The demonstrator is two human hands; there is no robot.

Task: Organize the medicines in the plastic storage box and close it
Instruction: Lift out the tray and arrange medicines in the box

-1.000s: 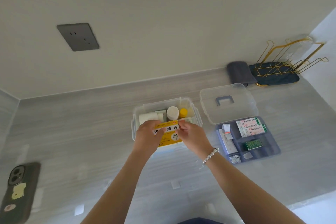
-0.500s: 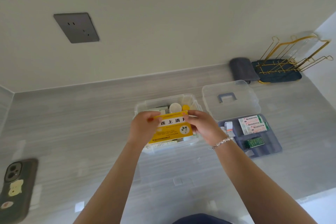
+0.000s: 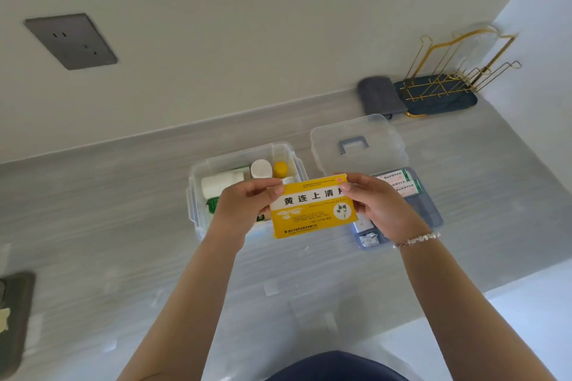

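A flat yellow medicine box (image 3: 312, 210) with black characters is lifted above the counter, face toward me. My left hand (image 3: 244, 213) pinches its upper left corner and my right hand (image 3: 380, 204) pinches its upper right corner. Behind it stands the clear plastic storage box (image 3: 198, 182), open, holding a white bottle (image 3: 221, 184), a white-capped jar (image 3: 261, 168), a yellow-capped bottle (image 3: 280, 168) and green packs. The clear lid (image 3: 356, 145) with a blue-grey handle lies to the right, beside a blue-grey tray (image 3: 430, 210) with plaster packets (image 3: 399, 182).
A dark phone (image 3: 14, 318) lies at the counter's left edge. At the back right, a folded grey cloth (image 3: 380, 97) sits next to a gold wire rack (image 3: 448, 71) on a dark tray. A grey wall socket (image 3: 71, 40) is on the wall.
Both hands have lifted the yellow medicine box up out of the storage box and toward me, to the right; it now hangs in front of the box's right edge.
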